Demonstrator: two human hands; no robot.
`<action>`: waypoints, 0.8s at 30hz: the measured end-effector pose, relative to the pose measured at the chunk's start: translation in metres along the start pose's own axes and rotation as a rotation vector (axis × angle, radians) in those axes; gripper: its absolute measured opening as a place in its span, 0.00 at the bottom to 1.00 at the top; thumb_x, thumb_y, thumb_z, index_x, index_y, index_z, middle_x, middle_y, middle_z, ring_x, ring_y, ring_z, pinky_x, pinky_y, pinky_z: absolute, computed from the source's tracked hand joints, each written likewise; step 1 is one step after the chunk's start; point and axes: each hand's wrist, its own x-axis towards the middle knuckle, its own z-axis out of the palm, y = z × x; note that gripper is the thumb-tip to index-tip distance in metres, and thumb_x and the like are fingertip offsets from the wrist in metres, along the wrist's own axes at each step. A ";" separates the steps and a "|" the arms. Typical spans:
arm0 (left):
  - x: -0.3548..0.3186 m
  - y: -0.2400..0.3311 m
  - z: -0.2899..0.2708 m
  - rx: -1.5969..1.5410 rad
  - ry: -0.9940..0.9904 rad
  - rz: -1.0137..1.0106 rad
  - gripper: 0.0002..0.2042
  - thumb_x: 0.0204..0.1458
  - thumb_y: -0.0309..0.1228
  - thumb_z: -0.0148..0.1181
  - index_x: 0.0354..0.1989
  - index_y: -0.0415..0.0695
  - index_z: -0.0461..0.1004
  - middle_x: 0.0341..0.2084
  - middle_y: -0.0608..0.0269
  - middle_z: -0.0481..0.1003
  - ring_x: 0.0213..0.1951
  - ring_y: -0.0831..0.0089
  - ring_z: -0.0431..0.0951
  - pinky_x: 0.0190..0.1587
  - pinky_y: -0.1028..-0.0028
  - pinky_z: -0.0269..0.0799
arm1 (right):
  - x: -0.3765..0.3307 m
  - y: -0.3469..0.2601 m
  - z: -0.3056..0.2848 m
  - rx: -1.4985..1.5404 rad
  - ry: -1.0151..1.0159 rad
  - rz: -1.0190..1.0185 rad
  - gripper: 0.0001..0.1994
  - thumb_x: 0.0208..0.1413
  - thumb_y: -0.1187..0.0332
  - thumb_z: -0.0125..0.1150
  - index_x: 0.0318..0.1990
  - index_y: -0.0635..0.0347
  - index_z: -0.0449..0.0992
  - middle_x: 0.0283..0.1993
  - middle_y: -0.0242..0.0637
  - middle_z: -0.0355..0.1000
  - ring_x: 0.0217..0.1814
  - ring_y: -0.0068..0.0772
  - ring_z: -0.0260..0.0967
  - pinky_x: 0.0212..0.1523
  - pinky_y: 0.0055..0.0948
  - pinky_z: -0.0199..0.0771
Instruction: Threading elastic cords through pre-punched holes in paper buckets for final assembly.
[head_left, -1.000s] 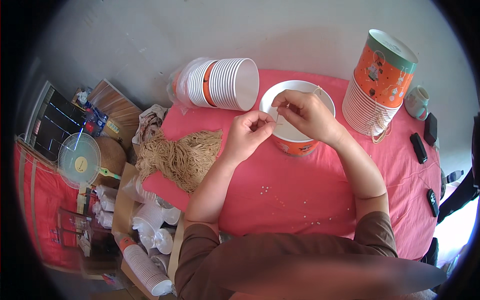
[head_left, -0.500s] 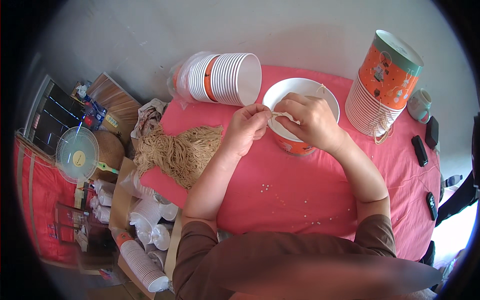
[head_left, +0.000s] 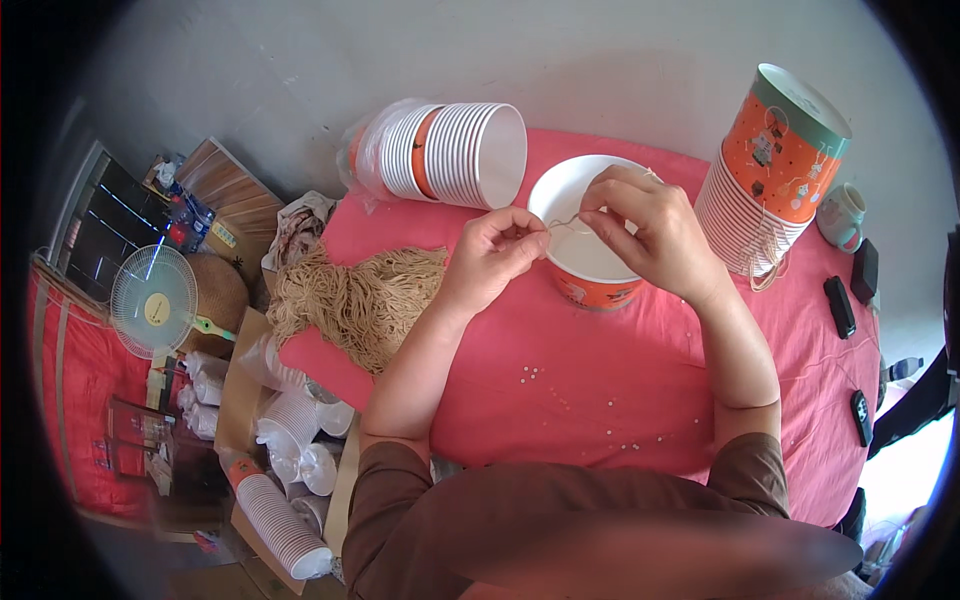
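Both hands are at work over an open paper bucket (head_left: 590,262), white inside with an orange outer wall, standing upright at the far middle of the pink-covered table (head_left: 590,400). The left hand (head_left: 495,255) has its fingers closed, thumb and forefinger pinching one end of a thin tan string (head_left: 568,222); the right hand (head_left: 645,225) pinches the other end at the bucket's far rim, the string running between them across the opening. In my judgement the string is being fitted to this bucket and is not yet secured; whether any end is already fixed to the wall cannot be told. Left of the hands lies a loose bundle of tan strings (head_left: 360,300), a large supply unused. A nested stack of buckets (head_left: 455,155) lies on its side at far left, and an upright stack (head_left: 765,180) stands at far right with strings hanging from it, suggesting finished pieces. Much appears left to do.
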 end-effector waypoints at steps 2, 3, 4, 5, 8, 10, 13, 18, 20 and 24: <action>-0.002 -0.003 0.001 -0.053 -0.002 0.002 0.04 0.59 0.22 0.59 0.40 0.37 0.74 0.25 0.68 0.72 0.21 0.88 0.63 0.21 0.85 0.55 | -0.002 0.001 0.004 -0.007 -0.019 0.011 0.04 0.51 0.75 0.64 0.34 0.61 0.76 0.33 0.37 0.76 0.28 0.41 0.75 0.27 0.36 0.73; -0.003 -0.003 0.002 -0.053 -0.004 0.000 0.04 0.59 0.22 0.59 0.40 0.37 0.74 0.25 0.68 0.72 0.21 0.88 0.63 0.21 0.85 0.55 | -0.002 0.001 0.008 0.004 -0.026 -0.004 0.04 0.51 0.74 0.64 0.34 0.61 0.77 0.34 0.37 0.76 0.28 0.41 0.75 0.27 0.37 0.73; -0.005 -0.002 0.002 -0.046 0.012 -0.001 0.04 0.59 0.22 0.59 0.40 0.38 0.74 0.24 0.69 0.71 0.21 0.88 0.62 0.21 0.85 0.54 | -0.002 0.001 0.011 0.015 -0.033 -0.018 0.04 0.52 0.73 0.64 0.34 0.60 0.77 0.35 0.36 0.76 0.28 0.42 0.75 0.28 0.37 0.74; -0.006 -0.002 0.002 -0.040 0.028 -0.001 0.04 0.59 0.22 0.59 0.40 0.38 0.74 0.24 0.71 0.71 0.21 0.88 0.62 0.21 0.85 0.54 | -0.002 -0.001 0.014 0.018 -0.047 -0.010 0.03 0.53 0.72 0.63 0.34 0.60 0.77 0.36 0.36 0.77 0.29 0.42 0.75 0.28 0.38 0.74; -0.008 -0.001 0.002 0.024 0.037 0.008 0.04 0.59 0.22 0.59 0.41 0.39 0.74 0.24 0.72 0.70 0.21 0.89 0.60 0.21 0.85 0.52 | -0.003 -0.002 0.019 0.077 -0.052 -0.002 0.03 0.53 0.77 0.64 0.34 0.64 0.76 0.34 0.39 0.75 0.30 0.39 0.76 0.28 0.32 0.74; -0.009 0.000 0.003 -0.006 0.035 -0.013 0.03 0.59 0.23 0.59 0.40 0.38 0.75 0.24 0.73 0.70 0.21 0.90 0.61 0.21 0.85 0.53 | -0.002 -0.004 0.020 0.098 -0.056 -0.001 0.03 0.53 0.77 0.64 0.34 0.64 0.76 0.34 0.39 0.75 0.30 0.39 0.76 0.28 0.32 0.74; -0.010 0.000 0.001 -0.090 0.019 -0.051 0.04 0.59 0.24 0.59 0.40 0.38 0.75 0.24 0.74 0.71 0.21 0.91 0.61 0.21 0.85 0.53 | -0.002 -0.005 0.022 0.104 -0.060 -0.006 0.03 0.53 0.76 0.64 0.34 0.64 0.76 0.34 0.39 0.75 0.30 0.39 0.76 0.28 0.33 0.74; -0.010 -0.005 0.002 -0.189 0.014 -0.093 0.04 0.59 0.24 0.59 0.40 0.38 0.75 0.23 0.75 0.70 0.20 0.90 0.60 0.21 0.85 0.52 | -0.004 -0.003 0.027 0.081 -0.050 -0.021 0.04 0.52 0.76 0.65 0.34 0.63 0.77 0.34 0.39 0.75 0.29 0.39 0.76 0.28 0.33 0.74; -0.010 -0.005 0.003 -0.205 0.020 -0.076 0.05 0.60 0.25 0.59 0.41 0.38 0.75 0.23 0.75 0.69 0.20 0.90 0.59 0.20 0.85 0.51 | -0.004 -0.003 0.028 0.061 -0.050 -0.025 0.04 0.51 0.75 0.66 0.34 0.63 0.77 0.34 0.38 0.75 0.28 0.39 0.76 0.28 0.33 0.74; -0.010 -0.003 0.003 -0.211 -0.007 -0.073 0.05 0.59 0.25 0.61 0.40 0.38 0.75 0.24 0.74 0.71 0.21 0.90 0.63 0.22 0.86 0.56 | -0.005 -0.002 0.029 0.043 -0.058 -0.009 0.04 0.51 0.75 0.66 0.34 0.63 0.77 0.33 0.37 0.76 0.28 0.39 0.76 0.27 0.33 0.74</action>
